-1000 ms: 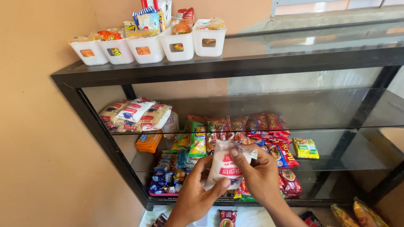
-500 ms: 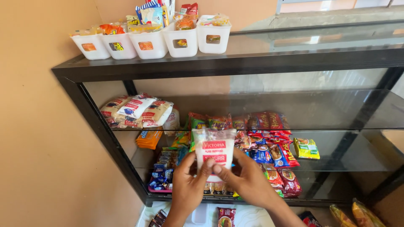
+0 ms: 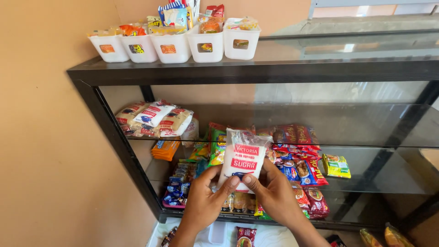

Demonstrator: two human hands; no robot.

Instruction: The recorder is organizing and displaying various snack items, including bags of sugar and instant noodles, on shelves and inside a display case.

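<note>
Left hand: the left hand grips the lower left edge of a small clear bag of white sugar, thumb pressed on its front.
Right hand: the right hand grips the lower right edge of the same bag, thumb on the front just beside the left thumb.
Fingers: the fingers of both hands are closed round the bag, grasping it from below.
Bag: held upright, above the fingers, in front of a black-framed glass shelf unit.
Behind the fingers: rows of coloured snack packets on the glass shelves.
Up and left of the fingers: a pile of white and red bags.
High above the fingers: white tubs of sweets on the top shelf.
</note>
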